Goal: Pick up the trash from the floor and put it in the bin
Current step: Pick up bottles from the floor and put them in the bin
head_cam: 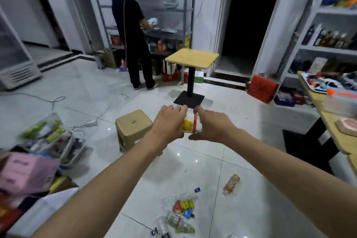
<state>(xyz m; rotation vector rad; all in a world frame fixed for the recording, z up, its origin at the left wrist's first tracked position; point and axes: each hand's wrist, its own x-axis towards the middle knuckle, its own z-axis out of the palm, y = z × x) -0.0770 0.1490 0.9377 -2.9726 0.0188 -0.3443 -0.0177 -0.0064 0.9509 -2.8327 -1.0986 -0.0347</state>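
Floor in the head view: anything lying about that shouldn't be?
Yes. Wrappers and crushed clear plastic lie scattered on the tiles near the bottom, and an orange bottle lies on its side to their right. Both hands, left hand and right hand, hold a cup above the floor.

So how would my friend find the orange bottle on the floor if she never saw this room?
Start at the small wooden table on its black post, then come toward the camera, past both hands, to the shiny white floor. The orange bottle lies there on its side, alone, to the right of the pile of wrappers. It is the only orange, tube-shaped thing; the pile is flat and many-coloured.
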